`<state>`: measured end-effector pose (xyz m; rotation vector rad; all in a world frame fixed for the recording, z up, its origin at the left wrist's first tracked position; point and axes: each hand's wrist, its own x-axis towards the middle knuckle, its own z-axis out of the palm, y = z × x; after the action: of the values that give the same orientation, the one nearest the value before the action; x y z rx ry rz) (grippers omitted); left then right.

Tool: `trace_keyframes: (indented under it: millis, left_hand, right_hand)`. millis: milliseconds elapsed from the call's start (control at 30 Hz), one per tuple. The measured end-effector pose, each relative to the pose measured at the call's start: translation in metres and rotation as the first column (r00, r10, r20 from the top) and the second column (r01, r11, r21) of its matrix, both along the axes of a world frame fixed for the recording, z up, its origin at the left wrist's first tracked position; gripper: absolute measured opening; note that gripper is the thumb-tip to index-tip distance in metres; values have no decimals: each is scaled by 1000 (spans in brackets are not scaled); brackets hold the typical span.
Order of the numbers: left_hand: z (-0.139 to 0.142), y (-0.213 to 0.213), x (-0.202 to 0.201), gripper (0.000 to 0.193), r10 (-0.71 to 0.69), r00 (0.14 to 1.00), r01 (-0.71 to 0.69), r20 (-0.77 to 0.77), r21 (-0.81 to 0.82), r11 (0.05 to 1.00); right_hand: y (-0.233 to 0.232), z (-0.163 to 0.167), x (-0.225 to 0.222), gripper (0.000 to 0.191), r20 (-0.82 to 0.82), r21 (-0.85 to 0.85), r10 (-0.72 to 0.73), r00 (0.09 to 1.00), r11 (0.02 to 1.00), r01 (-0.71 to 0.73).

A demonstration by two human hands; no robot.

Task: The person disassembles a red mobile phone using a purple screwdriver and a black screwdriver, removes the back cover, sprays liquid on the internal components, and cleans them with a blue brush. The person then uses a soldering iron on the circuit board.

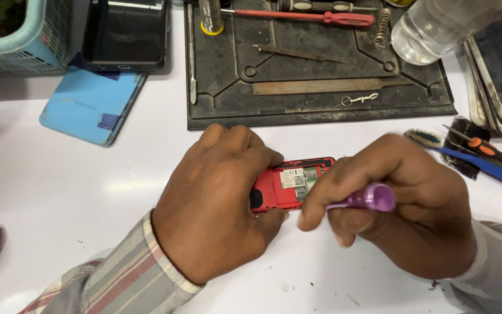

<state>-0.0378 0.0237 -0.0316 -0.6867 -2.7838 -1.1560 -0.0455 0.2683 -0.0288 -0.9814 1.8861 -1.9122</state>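
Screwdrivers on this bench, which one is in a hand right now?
The purple-handled one, gripped in the right hand over the red phone. The red one lies on the dark mat, the orange-and-black one on the table.

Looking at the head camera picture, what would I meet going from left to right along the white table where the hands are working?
Striped sleeve → left hand → red phone with its back open → purple screwdriver handle → right hand → blue tool with orange-handled screwdriver.
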Motion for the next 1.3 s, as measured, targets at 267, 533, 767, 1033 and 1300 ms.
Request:
trace_keyframes:
  millis: [267, 533, 767, 1033, 1300]
  left_hand:
    - [3, 2, 2, 37, -3, 1000, 3, 0, -3, 1000]
    - [9, 4, 1, 38, 10, 1000, -10, -8, -25, 1000]
    - [10, 3, 3, 41, 2, 1000, -2, -28, -4, 1000]
    - [9, 3, 3, 41, 10, 999, -11, -43, -25, 1000]
    - [6, 4, 5, 42, -15, 1000, 15, 1, -22, 1000]
  right_hand:
    - [5, -1, 3, 31, 19, 76, 37, 999, 996, -38]
    - [5, -1, 3, 35, 199, -11, -1, 980, 1000, 3]
    - [-17, 16, 0, 59, 332, -44, 53, 942, 998, -40]
    - [-1, -7, -4, 33, 213, -162, 105, 972, 984, -71]
    - [-1, 0, 10, 39, 142, -15, -74, 987, 997, 77]
